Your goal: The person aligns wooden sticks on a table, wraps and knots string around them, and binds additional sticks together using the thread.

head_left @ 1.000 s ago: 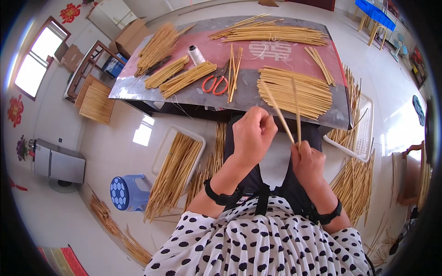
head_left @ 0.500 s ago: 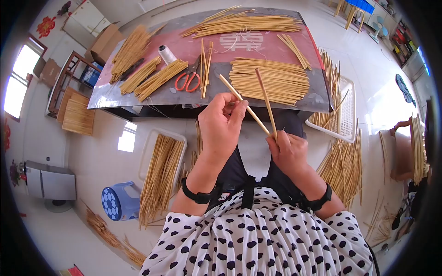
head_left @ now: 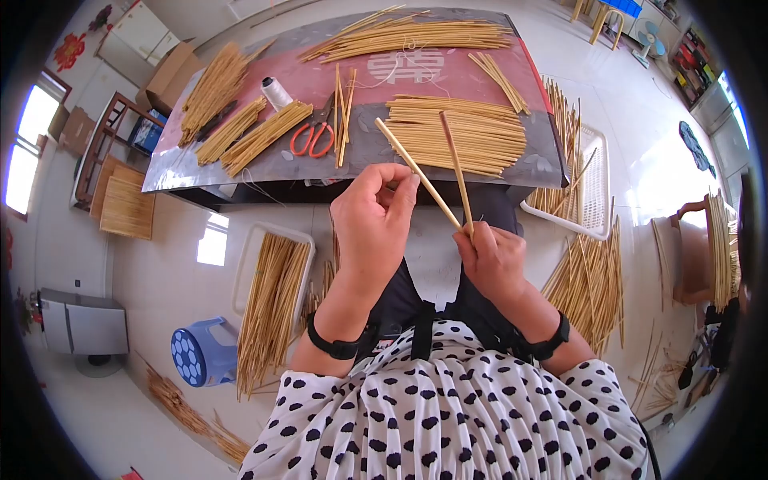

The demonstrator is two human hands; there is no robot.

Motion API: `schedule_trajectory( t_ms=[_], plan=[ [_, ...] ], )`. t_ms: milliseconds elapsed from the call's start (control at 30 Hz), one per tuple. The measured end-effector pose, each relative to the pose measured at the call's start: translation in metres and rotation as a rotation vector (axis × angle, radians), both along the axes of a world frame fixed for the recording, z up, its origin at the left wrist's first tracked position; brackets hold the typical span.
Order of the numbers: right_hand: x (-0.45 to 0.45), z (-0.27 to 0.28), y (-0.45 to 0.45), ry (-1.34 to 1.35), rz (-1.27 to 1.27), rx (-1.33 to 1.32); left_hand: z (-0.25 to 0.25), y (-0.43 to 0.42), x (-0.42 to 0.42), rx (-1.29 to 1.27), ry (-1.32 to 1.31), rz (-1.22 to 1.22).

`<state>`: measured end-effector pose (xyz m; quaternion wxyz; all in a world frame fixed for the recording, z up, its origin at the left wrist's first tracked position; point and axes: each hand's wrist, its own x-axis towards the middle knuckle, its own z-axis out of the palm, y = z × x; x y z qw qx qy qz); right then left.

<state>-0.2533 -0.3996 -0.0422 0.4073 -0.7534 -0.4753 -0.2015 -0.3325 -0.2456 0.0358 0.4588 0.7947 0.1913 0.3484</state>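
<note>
My right hand [head_left: 494, 260] is closed around the lower ends of two straw-like stalks, a pale yellow stalk [head_left: 436, 194] and a browner stalk [head_left: 458, 164]. They spread upward in a V. A thin dark tip pokes up beside its fingers, too small to name. My left hand [head_left: 372, 228] is pinched shut right beside the pale stalk; what lies between its fingertips, if anything, is hidden. Beyond the hands, a row of cut stalks [head_left: 456, 136] lies on the table [head_left: 364, 152]. Orange-handled scissors [head_left: 312, 140] and a white thread spool [head_left: 277, 94] lie further left.
More stalk bundles [head_left: 416, 40] lie along the table's far side. A white basket [head_left: 592, 180] with stalks stands right, and a white tray [head_left: 308, 240] heaped with stalks left. A blue stool [head_left: 200, 352] is on the floor, with loose stalks [head_left: 588, 280] at the right.
My left fingertips have shifted slightly off the pale stalk, where the thumb lay across it before. My right hand keeps both stalks. The whole view has shifted a little.
</note>
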Motion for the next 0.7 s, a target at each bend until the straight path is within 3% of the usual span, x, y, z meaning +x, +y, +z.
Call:
schedule_trajectory(
  t_ms=[233, 433, 500, 600, 633, 700],
  plan=[
    [-0.006, -0.003, 0.000, -0.067, -0.004, -0.049, -0.005, 0.000, 0.010, -0.069, 0.044, 0.078],
    [-0.010, 0.000, 0.000, -0.041, -0.046, -0.055, -0.017, 0.005, 0.016, 0.048, -0.005, 0.105],
    [-0.007, -0.001, 0.000, -0.023, -0.131, -0.070, -0.017, 0.003, 0.011, -0.363, 0.071, -0.105],
    [0.008, 0.000, -0.002, 0.053, -0.261, -0.084, -0.027, -0.006, -0.003, -0.431, 0.133, -0.432],
    [0.015, 0.001, -0.002, 0.146, -0.271, -0.019, -0.028, -0.006, -0.007, -0.426, 0.131, -0.440],
    [0.028, 0.005, -0.008, 0.344, -0.273, 0.041, -0.026, -0.003, -0.011, 0.131, 0.507, -0.569]
  ],
)
